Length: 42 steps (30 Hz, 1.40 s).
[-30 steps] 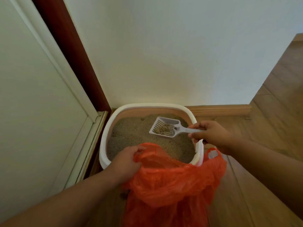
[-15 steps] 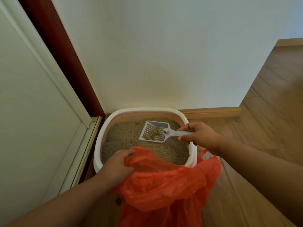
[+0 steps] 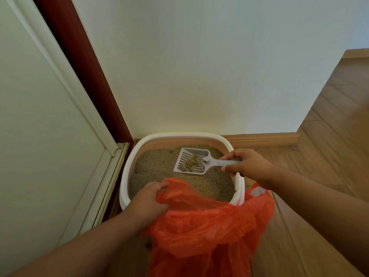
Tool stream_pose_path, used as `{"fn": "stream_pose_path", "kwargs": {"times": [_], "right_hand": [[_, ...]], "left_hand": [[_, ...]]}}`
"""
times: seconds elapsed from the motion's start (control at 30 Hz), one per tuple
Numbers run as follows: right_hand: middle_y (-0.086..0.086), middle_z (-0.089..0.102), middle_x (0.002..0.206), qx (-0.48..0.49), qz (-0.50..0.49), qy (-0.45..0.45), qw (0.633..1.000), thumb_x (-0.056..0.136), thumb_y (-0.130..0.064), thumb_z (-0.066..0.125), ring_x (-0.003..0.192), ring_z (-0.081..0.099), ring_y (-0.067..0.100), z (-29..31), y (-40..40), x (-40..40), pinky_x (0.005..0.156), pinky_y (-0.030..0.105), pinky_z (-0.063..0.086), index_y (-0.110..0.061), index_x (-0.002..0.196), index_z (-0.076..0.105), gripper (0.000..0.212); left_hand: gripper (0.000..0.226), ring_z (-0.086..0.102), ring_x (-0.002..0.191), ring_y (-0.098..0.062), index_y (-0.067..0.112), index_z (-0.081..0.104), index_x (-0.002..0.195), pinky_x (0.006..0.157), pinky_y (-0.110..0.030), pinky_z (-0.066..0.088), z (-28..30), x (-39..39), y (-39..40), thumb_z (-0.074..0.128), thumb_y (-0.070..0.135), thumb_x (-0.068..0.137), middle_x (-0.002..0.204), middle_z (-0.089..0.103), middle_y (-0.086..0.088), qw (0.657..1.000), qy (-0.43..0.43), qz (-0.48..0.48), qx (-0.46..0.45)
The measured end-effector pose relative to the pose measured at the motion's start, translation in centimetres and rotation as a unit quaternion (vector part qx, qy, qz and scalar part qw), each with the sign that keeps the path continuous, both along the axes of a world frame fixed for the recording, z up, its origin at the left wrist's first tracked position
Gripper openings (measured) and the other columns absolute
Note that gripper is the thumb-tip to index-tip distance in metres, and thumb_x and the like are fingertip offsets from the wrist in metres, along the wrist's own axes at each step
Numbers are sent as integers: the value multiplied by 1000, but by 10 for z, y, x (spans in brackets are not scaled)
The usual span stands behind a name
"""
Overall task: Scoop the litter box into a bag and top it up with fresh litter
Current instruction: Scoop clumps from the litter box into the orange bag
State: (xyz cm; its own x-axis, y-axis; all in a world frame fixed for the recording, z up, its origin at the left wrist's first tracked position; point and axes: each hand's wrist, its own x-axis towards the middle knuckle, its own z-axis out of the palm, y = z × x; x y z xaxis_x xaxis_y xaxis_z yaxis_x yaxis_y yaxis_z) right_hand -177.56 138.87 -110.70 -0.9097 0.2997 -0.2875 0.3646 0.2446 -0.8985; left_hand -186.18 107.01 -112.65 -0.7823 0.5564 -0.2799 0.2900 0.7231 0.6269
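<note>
A white-rimmed litter box [image 3: 127, 166] sits in the floor corner, filled with tan litter [image 3: 155, 166]. My right hand [image 3: 249, 166] grips the handle of a pale slotted scoop [image 3: 191, 161], held over the litter with several brown clumps lying in its tray. My left hand [image 3: 147, 200] pinches the rim of an orange plastic bag [image 3: 209, 226] at the box's near edge. The bag's mouth gapes just below the scoop and covers the front rim of the box.
A white wall rises directly behind the box, with a wooden skirting board [image 3: 263, 137] along its foot. A white door [image 3: 40, 136] and dark red frame [image 3: 83, 66] stand to the left. Wooden floor [image 3: 329, 136] extends to the right.
The scoop with its clumps has stayed above the litter, shifting slightly left and nearer the bag. My left hand keeps its hold on the bag rim. The camera has moved a little.
</note>
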Motion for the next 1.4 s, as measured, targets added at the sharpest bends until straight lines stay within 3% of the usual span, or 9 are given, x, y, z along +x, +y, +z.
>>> {"fn": "stream_pose_path", "kwargs": {"times": [0.2,0.37,0.5,0.67,0.8,0.9,1.17,1.3,1.4], "right_hand": [[9,74,93,12,11,-12,1000,76,-10,86,72,64,13,-8,2,4,53,13,46,-19,100,78,27],[10,75,96,8,35,-27,999,76,-15,86,75,63,17,-8,5,3,62,28,48,-24,99,79,26],[11,75,97,14,26,-13,999,76,-15,86,75,63,18,-7,6,1,65,31,48,-25,99,78,26],[11,74,97,30,33,-19,999,76,-14,86,77,62,18,-6,4,-3,62,28,47,-24,99,78,26],[11,75,97,23,58,-19,998,76,-13,86,79,62,19,-3,8,-4,70,36,47,-26,98,80,26],[9,74,101,13,85,-15,996,76,-14,86,83,63,20,1,12,-2,79,42,49,-28,100,79,28],[11,74,104,7,191,-37,981,79,-7,82,92,65,31,9,14,6,89,45,51,-20,105,78,30],[5,77,104,41,250,-51,966,79,-5,83,99,72,28,12,10,10,87,34,59,-19,106,77,31],[-5,77,103,98,281,-51,953,78,-11,85,95,73,16,15,5,12,84,31,59,-29,103,78,31]], "left_hand": [[97,42,132,-13,30,29,160,106,-27,41,1,1,0,85,28,80,157,30,4,999,-20,-24,-36],[119,34,146,-19,31,16,163,115,-34,40,0,5,-1,92,34,71,164,18,6,994,-35,-66,-83],[96,47,133,-17,40,35,150,101,-30,52,-1,7,-1,89,22,73,150,35,6,995,-32,-60,-78],[44,65,94,-14,41,55,101,56,-17,53,0,5,-4,70,3,83,121,57,6,998,-35,-47,-24],[38,67,94,-12,31,75,88,84,-36,61,-3,5,-7,55,-1,89,103,70,10,996,-49,-30,-75],[38,66,107,-10,32,74,120,93,-30,58,-1,5,-8,59,9,92,126,66,8,993,-35,-35,-103],[87,59,121,-18,32,47,147,99,-36,53,-2,10,-8,88,42,71,135,52,4,978,59,-115,-162],[151,47,139,-28,32,0,162,108,-43,49,-4,12,-8,96,59,49,159,31,0,961,5,-150,-231],[161,36,148,-29,36,-21,159,114,-41,44,-1,16,-10,97,57,52,167,14,-3,951,-34,-193,-238]]}}
